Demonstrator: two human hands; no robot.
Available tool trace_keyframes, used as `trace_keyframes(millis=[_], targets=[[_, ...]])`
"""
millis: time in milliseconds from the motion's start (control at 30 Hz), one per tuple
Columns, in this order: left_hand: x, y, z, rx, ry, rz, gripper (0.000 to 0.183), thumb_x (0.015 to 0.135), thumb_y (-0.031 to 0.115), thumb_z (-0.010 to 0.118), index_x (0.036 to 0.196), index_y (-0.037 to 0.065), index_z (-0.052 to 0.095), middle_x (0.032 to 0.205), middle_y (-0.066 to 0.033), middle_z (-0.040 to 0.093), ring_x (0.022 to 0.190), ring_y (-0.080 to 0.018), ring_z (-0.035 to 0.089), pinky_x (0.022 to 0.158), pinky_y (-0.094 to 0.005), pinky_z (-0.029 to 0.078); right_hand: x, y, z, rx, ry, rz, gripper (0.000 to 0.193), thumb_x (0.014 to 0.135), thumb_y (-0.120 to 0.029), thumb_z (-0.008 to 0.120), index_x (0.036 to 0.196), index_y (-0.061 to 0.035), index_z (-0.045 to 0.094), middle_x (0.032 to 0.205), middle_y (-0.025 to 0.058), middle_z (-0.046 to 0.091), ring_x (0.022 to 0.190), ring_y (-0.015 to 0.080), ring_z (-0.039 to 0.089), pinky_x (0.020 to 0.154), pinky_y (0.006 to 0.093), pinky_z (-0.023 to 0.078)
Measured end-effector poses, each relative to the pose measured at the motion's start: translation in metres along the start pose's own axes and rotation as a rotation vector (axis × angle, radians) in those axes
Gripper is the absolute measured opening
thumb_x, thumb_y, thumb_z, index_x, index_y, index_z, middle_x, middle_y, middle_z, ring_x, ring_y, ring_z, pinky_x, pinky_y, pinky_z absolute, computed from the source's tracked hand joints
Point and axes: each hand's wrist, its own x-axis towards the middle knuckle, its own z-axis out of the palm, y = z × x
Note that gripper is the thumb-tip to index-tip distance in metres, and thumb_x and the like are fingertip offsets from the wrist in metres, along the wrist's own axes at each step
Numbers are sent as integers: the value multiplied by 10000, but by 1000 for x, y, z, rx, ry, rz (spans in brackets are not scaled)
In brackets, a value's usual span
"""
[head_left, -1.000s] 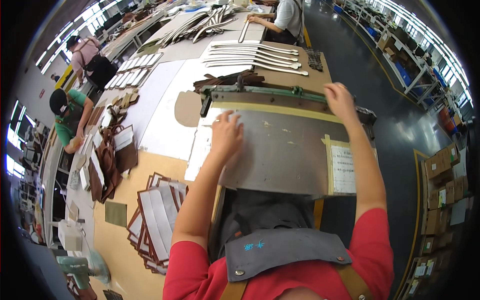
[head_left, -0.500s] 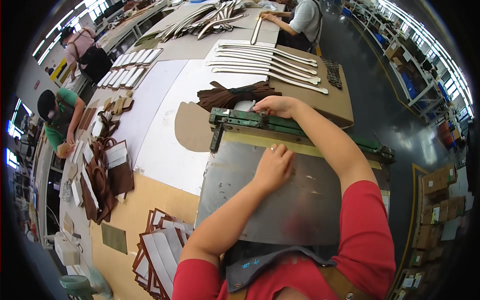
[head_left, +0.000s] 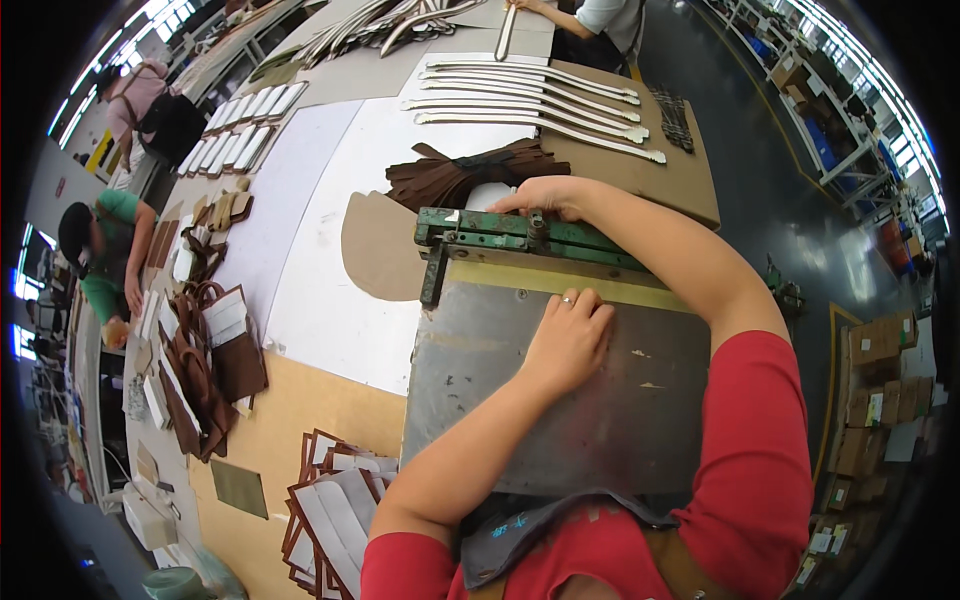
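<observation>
While my left hand (head_left: 572,342) is resting half-curled, palm hidden, on the metal plate (head_left: 480,400), I am judging the green bar (head_left: 585,240) at its far edge heavy, rigid, best gripped mid-length; my right hand (head_left: 550,197) is bending behind it, hold untellable.

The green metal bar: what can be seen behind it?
Behind the green metal bar lies a bundle of brown strips; the right hand and forearm hide part of that area.

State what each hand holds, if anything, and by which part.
Left hand: nothing visibly held; it is over the metal plate, at the yellow strip. Right hand: at the far side of the green bar; whether it grips anything cannot be told.
</observation>
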Motion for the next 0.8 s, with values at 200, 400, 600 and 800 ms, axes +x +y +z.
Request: trace_keyframes(millis=[200,400,600,800], targets=[[2,1,1,-33,2,1,196,786,77,588,981,66,596,927,-86,514,895,-278,493,773,-383,387,20,34,-20,219,-172,-350,255,804,-300,706,846,-48,693,802,37,655,637,88,570,546,256,455],[1,-7,0,-42,-15,4,254,763,76,601,1016,65,601,961,-103,530,907,-296,505,773,-406,391,15,21,-7,-348,122,-395,590,786,-555,655,884,27,682,761,85,614,697,138,526,637,296,435],[3,0,3,-31,6,2,214,780,67,598,993,74,611,933,-86,534,882,-278,506,753,-389,379,-114,75,-177,-720,805,-292,425,844,-398,577,926,14,638,828,157,664,711,255,638,648,389,511],[6,6,5,8,-17,-8,217,777,61,598,992,83,605,931,-82,532,873,-272,504,756,-382,373,-274,257,-224,-568,615,581,290,817,-304,616,821,-24,688,742,69,663,654,207,621,613,333,505]])
